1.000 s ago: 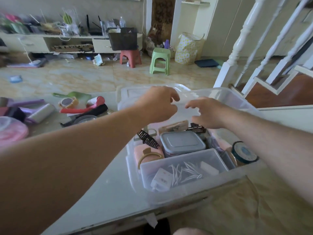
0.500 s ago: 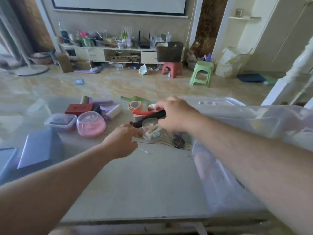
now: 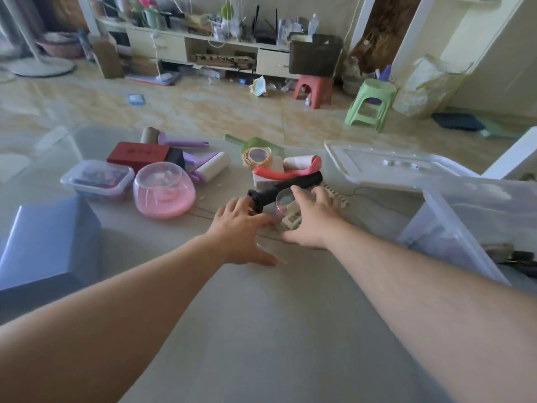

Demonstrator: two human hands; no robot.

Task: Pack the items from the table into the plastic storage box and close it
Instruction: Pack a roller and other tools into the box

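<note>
A small clear round container [image 3: 286,212] with beige pieces inside stands on the table between my hands. My left hand [image 3: 241,225] lies spread on the table just left of it, fingertips near the end of a black handle [image 3: 287,186]. With fingers spread, my right hand [image 3: 315,219] cups the container's right side, thumb below it. Neither hand has lifted anything. The clear plastic storage box [image 3: 453,228] stands at the right edge, and its lid [image 3: 392,167] lies flat behind it.
Further back on the table are a pink round tub [image 3: 164,193], a clear lidded box [image 3: 97,178], a red box [image 3: 136,154], purple lint rollers [image 3: 209,167], a tape roll [image 3: 257,157] and a red-handled roller [image 3: 290,170]. A blue box [image 3: 43,237] sits at the left.
My view swung left from the storage box to the loose items. Both hands left the box and came down around the small clear container.
</note>
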